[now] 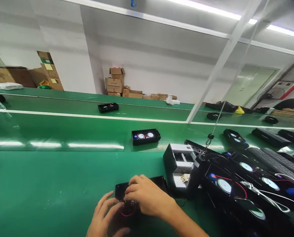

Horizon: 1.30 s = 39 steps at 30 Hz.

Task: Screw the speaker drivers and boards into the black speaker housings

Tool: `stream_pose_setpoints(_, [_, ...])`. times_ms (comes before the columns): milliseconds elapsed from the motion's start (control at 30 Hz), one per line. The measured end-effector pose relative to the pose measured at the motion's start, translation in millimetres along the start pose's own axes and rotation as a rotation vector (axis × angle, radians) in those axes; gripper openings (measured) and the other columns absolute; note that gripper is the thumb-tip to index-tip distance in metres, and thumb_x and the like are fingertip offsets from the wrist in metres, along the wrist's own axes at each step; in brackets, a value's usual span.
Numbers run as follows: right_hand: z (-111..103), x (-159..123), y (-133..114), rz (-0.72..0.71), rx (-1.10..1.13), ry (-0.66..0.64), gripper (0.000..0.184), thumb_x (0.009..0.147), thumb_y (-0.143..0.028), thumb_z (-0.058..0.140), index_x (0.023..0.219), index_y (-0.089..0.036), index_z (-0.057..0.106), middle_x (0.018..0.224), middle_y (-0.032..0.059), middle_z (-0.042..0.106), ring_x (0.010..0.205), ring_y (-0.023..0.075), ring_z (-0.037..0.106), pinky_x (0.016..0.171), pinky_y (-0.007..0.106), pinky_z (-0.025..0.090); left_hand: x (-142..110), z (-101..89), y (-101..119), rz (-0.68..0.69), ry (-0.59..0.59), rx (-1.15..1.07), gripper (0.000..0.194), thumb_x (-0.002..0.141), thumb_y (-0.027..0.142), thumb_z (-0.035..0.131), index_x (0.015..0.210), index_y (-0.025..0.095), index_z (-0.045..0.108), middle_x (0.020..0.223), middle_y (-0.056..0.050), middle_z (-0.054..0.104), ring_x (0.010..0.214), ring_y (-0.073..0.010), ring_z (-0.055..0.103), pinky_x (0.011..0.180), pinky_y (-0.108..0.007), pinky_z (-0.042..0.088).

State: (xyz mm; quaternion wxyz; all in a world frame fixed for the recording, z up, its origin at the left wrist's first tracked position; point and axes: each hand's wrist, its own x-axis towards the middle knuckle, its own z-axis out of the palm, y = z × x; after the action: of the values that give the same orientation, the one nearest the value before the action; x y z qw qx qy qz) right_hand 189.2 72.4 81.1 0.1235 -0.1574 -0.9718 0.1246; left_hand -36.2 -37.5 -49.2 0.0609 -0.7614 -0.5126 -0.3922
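A black speaker case (159, 181) lies low in the view on the green bench, with a small dark part and a red wire (128, 214) inside it. My right hand (145, 197) reaches over the case, its fingers bent and pressed together at the dark part; what they pinch is hidden. From the left comes my left hand (103, 214), fingers stretched apart, fingertips by the same part and thumb low at the case's near side. Just right of the case stands a black and white screw feeder (181, 161), with a hanging black electric screwdriver (196, 172) in front.
Many black speaker housings (224, 186) with white round drivers and wires pile up at the right. One small speaker box (146, 136) sits beyond my hands, another (108, 107) farther back. A white post (218, 65) rises behind the feeder. Cardboard boxes (114, 85) stand by the wall.
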Motion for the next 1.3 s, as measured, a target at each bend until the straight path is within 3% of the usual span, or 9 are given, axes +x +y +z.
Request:
stream_pose_setpoints(133, [-6.5,14.7,11.7,0.038,-0.130,-0.114,0.016,0.095,-0.011,0.069,0.097,-0.022,0.080,0.101,0.0033,0.077,0.097,0.0207,0.062,0.081,0.036,0.044,12.4,2.5,14.0,-0.021,0.060,-0.014,0.045,0.089,0.056,0.076,0.126,0.031,0.069,0.123,-0.008,0.075,0.136,-0.0359,0.064,0.106,-0.054,0.062])
stream_pose_setpoints(333, [-12.9,-25.9,13.3,0.316,0.074,0.254,0.028,0.092,-0.003,0.060,0.103,-0.023,0.076,0.107,0.0028,0.078,0.094,0.0189,0.066,0.079,0.031,0.047,29.2,1.0,26.1,-0.185,0.016,-0.106,0.034,0.097,0.046,0.069,0.126,0.029,0.064,0.100,-0.001,0.082,0.117,-0.0280,0.076,0.098,-0.043,0.067])
stream_pose_setpoints(467, [-10.3,-50.0,-5.8,0.401,0.109,0.317,0.035,0.071,-0.001,0.059,0.099,-0.021,0.066,0.097,0.0038,0.073,0.091,0.0224,0.064,0.070,0.032,0.042,46.5,2.6,40.4,-0.297,-0.168,-0.211,0.047,0.083,0.053,0.081,0.121,0.029,0.069,0.094,-0.001,0.083,0.122,-0.0312,0.074,0.094,-0.039,0.067])
stream_pose_setpoints(567, [-17.9,-53.7,-11.6,0.479,0.220,0.257,0.032,0.065,-0.003,0.065,0.092,-0.021,0.063,0.086,-0.0003,0.068,0.079,0.0191,0.060,0.067,0.031,0.039,70.2,-2.9,53.5,-0.303,-0.314,-0.322,0.027,0.084,0.039,0.079,0.109,0.031,0.074,0.102,0.000,0.083,0.101,-0.0248,0.079,0.081,-0.030,0.066])
stream_pose_setpoints(700, [-33.7,-51.0,-3.5,0.590,0.600,0.138,0.030,0.077,-0.014,0.079,0.104,-0.025,0.072,0.092,-0.0043,0.074,0.068,0.0128,0.057,0.064,0.026,0.043,96.3,-17.8,57.6,-0.428,-0.432,-0.395,0.015,0.098,0.030,0.056,0.100,0.030,0.070,0.088,0.002,0.079,0.075,-0.0169,0.075,0.066,-0.023,0.059])
stream_pose_setpoints(833, [-27.1,-49.5,2.2,0.425,0.587,0.181,0.017,0.090,-0.015,0.077,0.103,-0.025,0.082,0.096,-0.0005,0.079,0.083,0.0154,0.069,0.075,0.026,0.050,97.6,-27.8,46.6,-0.496,-0.503,-0.448,0.020,0.105,0.033,0.045,0.114,0.029,0.062,0.084,0.003,0.075,0.069,-0.0156,0.072,0.064,-0.024,0.057])
stream_pose_setpoints(1033, [-5.4,-50.7,-18.0,0.199,-0.090,-0.009,0.023,0.095,-0.002,0.058,0.097,-0.019,0.074,0.097,0.0016,0.077,0.080,0.0193,0.063,0.060,0.036,0.035,60.3,-32.9,32.7,-0.194,-0.369,-0.226,0.063,0.089,0.032,0.071,0.147,0.033,0.047,0.135,-0.007,0.074,0.117,-0.0284,0.075,0.092,-0.039,0.067])
stream_pose_setpoints(1133, [-0.1,-48.3,-27.6,0.189,-0.204,-0.119,0.018,0.096,-0.003,0.059,0.094,-0.016,0.070,0.093,0.0032,0.074,0.079,0.0208,0.062,0.056,0.038,0.031,53.9,-27.2,34.6,-0.016,-0.358,-0.126,0.088,0.065,0.028,0.091,0.143,0.028,0.050,0.122,-0.009,0.076,0.115,-0.0363,0.073,0.103,-0.056,0.063])
stream_pose_setpoints(1300, [0.0,-44.1,-25.8,0.234,-0.100,-0.277,0.022,0.099,-0.002,0.054,0.100,-0.017,0.071,0.096,0.0016,0.073,0.079,0.0185,0.064,0.060,0.037,0.037,57.3,-8.3,42.9,0.057,-0.284,-0.078,0.052,0.057,0.008,0.082,0.101,0.025,0.062,0.100,-0.003,0.070,0.094,-0.0289,0.072,0.102,-0.064,0.060])
